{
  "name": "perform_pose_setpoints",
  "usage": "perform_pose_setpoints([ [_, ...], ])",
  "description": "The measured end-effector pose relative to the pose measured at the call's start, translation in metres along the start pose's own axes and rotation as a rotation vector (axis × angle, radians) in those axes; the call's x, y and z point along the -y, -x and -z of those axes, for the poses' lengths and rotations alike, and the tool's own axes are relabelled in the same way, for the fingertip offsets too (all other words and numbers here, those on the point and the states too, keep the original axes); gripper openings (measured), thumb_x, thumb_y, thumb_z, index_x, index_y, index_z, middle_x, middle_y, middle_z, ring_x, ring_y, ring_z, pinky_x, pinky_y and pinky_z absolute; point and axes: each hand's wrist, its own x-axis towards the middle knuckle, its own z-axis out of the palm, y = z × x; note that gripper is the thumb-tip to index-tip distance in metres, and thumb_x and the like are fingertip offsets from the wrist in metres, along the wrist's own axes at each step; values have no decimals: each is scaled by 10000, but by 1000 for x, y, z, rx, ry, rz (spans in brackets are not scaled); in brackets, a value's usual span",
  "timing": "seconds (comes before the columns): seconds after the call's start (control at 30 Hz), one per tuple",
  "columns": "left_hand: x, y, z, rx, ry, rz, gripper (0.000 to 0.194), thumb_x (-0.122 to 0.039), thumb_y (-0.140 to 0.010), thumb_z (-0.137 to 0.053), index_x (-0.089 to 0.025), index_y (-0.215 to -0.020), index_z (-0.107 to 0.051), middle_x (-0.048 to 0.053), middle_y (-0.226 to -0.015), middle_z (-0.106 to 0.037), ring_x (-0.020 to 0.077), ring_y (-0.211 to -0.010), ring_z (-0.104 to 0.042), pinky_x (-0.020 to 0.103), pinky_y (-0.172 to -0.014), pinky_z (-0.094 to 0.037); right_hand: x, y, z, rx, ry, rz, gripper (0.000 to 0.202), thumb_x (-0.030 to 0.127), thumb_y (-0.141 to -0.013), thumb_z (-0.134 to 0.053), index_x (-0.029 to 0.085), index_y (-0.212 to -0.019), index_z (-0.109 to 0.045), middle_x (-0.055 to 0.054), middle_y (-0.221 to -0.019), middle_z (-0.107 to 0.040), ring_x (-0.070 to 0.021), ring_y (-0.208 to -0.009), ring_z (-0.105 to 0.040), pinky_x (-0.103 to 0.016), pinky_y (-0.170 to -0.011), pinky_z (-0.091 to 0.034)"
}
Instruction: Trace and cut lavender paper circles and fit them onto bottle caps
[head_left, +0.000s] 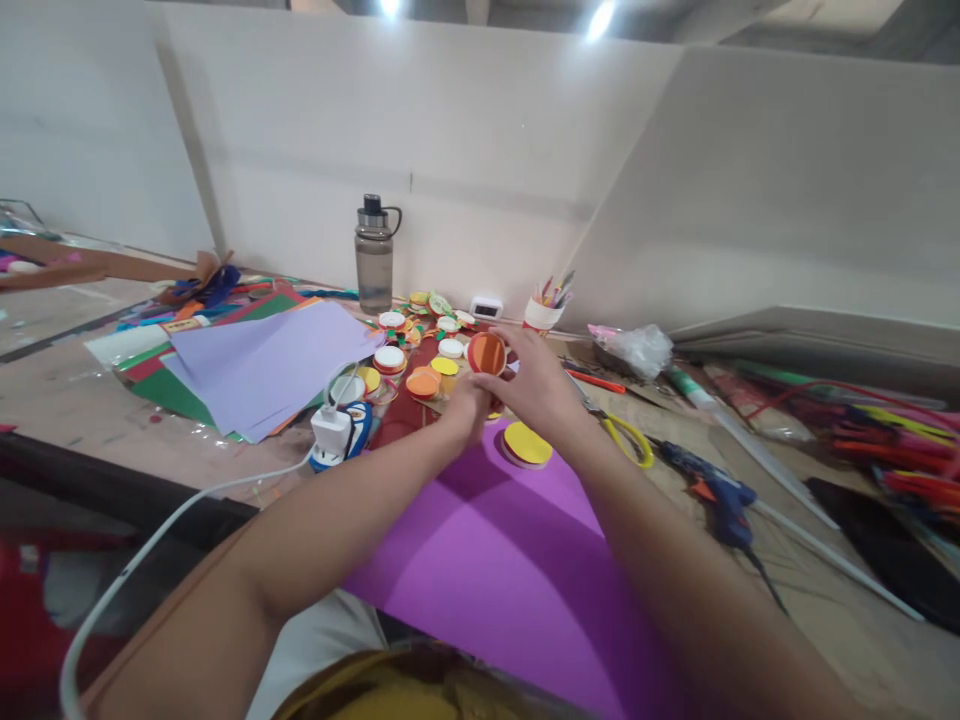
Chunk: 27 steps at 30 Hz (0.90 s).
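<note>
A small stack of round orange and red paper discs (486,354) is raised above the purple sheet (480,560). My right hand (534,375) pinches it from the right, thumb below and fingers at the upper edge. Just under the discs, my left hand (466,408) is curled close against my right thumb. Its fingertips are hidden, and I cannot make out what they hold. On the purple sheet, near my right wrist, lies a stack of yellow discs (527,443). Orange discs (424,382), a yellow disc (445,366) and white-topped discs (389,358) lie beyond my left hand.
Lilac sheets (270,360) cover coloured paper at left. A charger (331,432) with a white cable sits near my left forearm. Yellow-handled scissors (628,440) and a glue gun (716,490) lie right. Behind stand a water bottle (374,260) and a pencil cup (541,314).
</note>
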Motion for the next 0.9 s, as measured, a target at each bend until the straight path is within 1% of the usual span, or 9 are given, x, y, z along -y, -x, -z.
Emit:
perform_pose_setpoints([
  [0.07,6,3,14,159,218,128,699,-466,-1013,-115,-139,-1021,-734,106,-909,-766,183,-860,-737,279,-764,-599,-12,9,5,-20,4,-52,508,331,-776,-790,206,-1241,-628,-136,-1228,-629,-306,-1201,-563,-472,-1006,-465],
  [0.17,7,2,22,371,700,337,692,-684,-960,-224,-189,-1074,-695,117,-1040,-758,221,-969,-728,379,-884,-592,-23,15,6,-35,36,-97,540,357,-772,-790,201,-1262,-624,-137,-1201,-634,-315,-1171,-565,-485,-993,-466],
  [0.23,6,0,20,392,845,423,708,-727,-936,-247,-189,-1081,-683,118,-1093,-747,228,-992,-718,377,-877,-592,-26,16,4,-32,76,-89,579,344,-754,-805,186,-1278,-620,-146,-1216,-625,-324,-1178,-553,-496,-1019,-443],
  [0.37,11,-2,14,336,877,431,562,-596,-996,-302,-177,-1094,-663,98,-1112,-738,174,-943,-717,280,-800,-583,-25,16,2,-30,87,-56,626,317,-726,-813,169,-1301,-614,-162,-1265,-596,-342,-1232,-500,-516,-1063,-398],
  [0.5,17,-2,14,188,708,195,478,-547,-999,-363,-186,-1204,-601,106,-1250,-679,187,-1095,-674,321,-921,-546,-29,14,-4,-118,-202,-167,445,360,-826,-668,185,-1232,-623,-140,-1230,-625,-275,-1117,-580,-490,-1024,-445],
  [0.6,17,-2,18,98,316,-98,399,-440,-945,-545,-215,-1274,-553,94,-1340,-621,195,-1216,-599,355,-1037,-477,-34,12,-18,-146,-692,-379,367,508,-897,-509,201,-1069,-612,-97,-1090,-680,-214,-954,-654,-408,-890,-540],
  [0.7,15,-1,21,151,-153,-344,404,-312,-849,-694,-219,-1230,-595,91,-1320,-627,228,-1273,-539,388,-1141,-379,-40,9,-31,-73,-1064,-557,482,681,-881,-429,231,-962,-580,-78,-1019,-700,-213,-919,-685,-365,-791,-579],
  [0.77,14,0,22,174,-316,-419,380,-283,-843,-704,-216,-1206,-613,93,-1311,-632,238,-1286,-522,389,-1162,-348,-43,8,-35,-34,-1144,-602,491,711,-868,-431,242,-916,-568,-75,-991,-708,-222,-933,-695,-355,-758,-593],
  [0.9,14,1,23,107,-267,-414,359,-351,-922,-610,-185,-1239,-579,111,-1309,-623,216,-1271,-531,342,-1128,-374,-47,8,-33,-11,-1178,-617,432,665,-878,-460,246,-863,-565,-73,-946,-719,-227,-943,-701,-364,-775,-606],
])
